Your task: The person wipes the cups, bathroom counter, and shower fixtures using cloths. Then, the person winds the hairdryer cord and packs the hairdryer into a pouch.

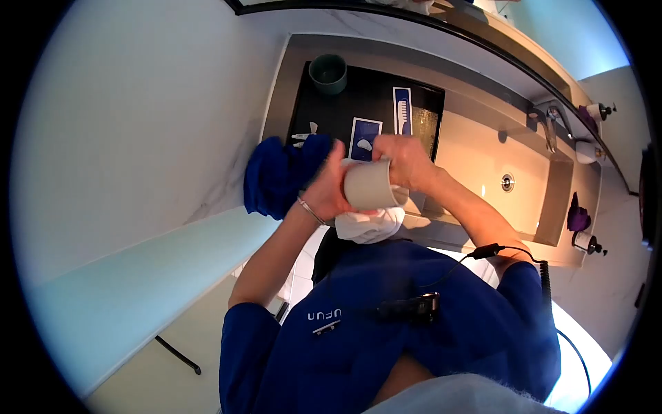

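A light beige cup (367, 186) is tilted on its side in front of my body, its open end facing right. My left hand (329, 186) is wrapped round its left end, with a white cloth (370, 224) hanging below the cup. At the cup's open end is my right hand (405, 162), fingers bent together at the rim; what they hold is hidden. A bundled blue cloth (279, 176) lies left of my left hand, beside the black tray (355, 83).
The tray bears a dark green cup (328, 74), a comb packet (402, 110) and a blue-and-white packet (365, 139). To the right are a sink (483, 152), a faucet (549, 127), a purple item (578, 215) and a pump bottle (585, 241).
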### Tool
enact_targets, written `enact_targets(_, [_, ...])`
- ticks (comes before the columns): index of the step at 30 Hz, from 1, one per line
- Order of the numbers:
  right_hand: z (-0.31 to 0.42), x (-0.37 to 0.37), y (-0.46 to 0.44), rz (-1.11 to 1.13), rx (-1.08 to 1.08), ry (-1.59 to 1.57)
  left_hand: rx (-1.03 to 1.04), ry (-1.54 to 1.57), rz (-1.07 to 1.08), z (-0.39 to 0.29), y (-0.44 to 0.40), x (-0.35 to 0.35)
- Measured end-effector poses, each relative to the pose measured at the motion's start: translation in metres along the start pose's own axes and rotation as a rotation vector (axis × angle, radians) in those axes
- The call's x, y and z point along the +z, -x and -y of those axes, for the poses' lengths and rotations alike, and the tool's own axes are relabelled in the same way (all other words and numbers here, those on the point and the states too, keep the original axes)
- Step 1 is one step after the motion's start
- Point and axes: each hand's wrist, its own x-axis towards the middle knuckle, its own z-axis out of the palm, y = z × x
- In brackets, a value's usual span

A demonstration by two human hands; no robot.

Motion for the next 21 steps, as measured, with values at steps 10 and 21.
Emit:
enact_targets(10, [-0.047,0.042,-0.015,-0.043,0.473,-0.889,1.067,-1.554,-0.353,-0.019,-0.013,0.041])
enact_targets(21, [-0.037,0.009,-0.034,-0.202,0.046,0.062,0.36,-1.577,-0.133,-0.057,-0.025,0.031])
